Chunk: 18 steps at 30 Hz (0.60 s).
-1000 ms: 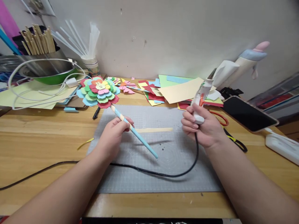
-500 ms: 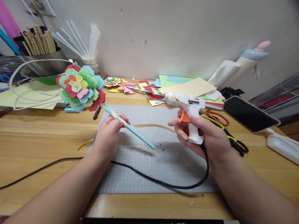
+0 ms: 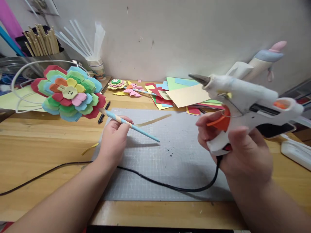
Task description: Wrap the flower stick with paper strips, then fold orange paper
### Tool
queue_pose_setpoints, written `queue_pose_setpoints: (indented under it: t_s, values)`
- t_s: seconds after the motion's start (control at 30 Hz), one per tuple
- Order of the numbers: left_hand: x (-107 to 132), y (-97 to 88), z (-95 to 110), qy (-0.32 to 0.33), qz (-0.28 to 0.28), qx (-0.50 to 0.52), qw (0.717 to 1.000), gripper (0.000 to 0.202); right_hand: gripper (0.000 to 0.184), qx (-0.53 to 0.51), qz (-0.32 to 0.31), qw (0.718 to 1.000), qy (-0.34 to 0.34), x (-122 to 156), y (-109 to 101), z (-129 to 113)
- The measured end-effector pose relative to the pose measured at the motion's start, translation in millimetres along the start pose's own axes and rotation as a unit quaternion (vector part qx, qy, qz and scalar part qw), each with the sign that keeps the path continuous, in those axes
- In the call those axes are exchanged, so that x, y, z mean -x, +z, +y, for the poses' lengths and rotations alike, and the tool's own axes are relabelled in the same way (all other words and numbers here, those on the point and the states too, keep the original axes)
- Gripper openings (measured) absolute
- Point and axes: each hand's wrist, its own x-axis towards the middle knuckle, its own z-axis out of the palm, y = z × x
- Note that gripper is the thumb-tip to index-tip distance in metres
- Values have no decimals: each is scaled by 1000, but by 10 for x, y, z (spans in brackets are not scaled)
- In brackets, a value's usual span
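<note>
My left hand (image 3: 115,134) is closed around the blue and cream stem of a paper flower (image 3: 70,92). Its layered petals are red, green, blue, orange, yellow and pink, with a small animal face in the middle. The stem's blue end points right over the grey cutting mat (image 3: 150,174). A narrow tan paper strip (image 3: 155,120) sticks out from beside my left fingers. My right hand (image 3: 245,152) grips a white hot glue gun (image 3: 245,94) by its handle, fingers at the orange trigger. The nozzle points left, well apart from the stem.
A black cord (image 3: 155,183) crosses the mat from the glue gun. Coloured paper sheets (image 3: 187,94) and another paper flower (image 3: 117,84) lie at the back. A cup of clear glue sticks (image 3: 96,66), a black pen (image 3: 104,112) and a white power strip (image 3: 295,155) stand or lie around.
My right hand has raised the glue gun and brought it right and closer to me. The flower head has swung left and tilted; the tan strip now points up to the right.
</note>
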Motion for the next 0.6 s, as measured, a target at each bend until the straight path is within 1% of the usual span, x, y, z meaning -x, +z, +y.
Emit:
queue_pose_setpoints:
  t_s: [0.03,0.1,0.17,0.2,0.3,0.4,0.53,0.6]
  values:
    - [0,3,-3,-2,-2,4,1000,5,25,22,-4,1000,8,-8,-12,-1]
    - [4,5,-7,-6,-11,18,1000,6,23,92,-51,992,68,-29,-28,22]
    - [13,3,-4,-11,-22,29,999,6,23,170,-109,970,137,-48,-23,65]
    - [18,2,1,-12,-27,34,999,6,24,197,-131,958,160,-54,-13,88]
    - [32,4,21,-7,-40,52,998,6,32,218,-173,944,178,-54,30,137]
    - [41,14,39,-1,-51,74,996,5,42,229,-187,938,183,-45,63,146]
    - [50,21,48,-1,-56,86,995,6,41,278,-186,923,189,-46,90,123]
    - [52,21,42,1,-57,84,995,6,39,281,-188,923,185,-49,100,115]
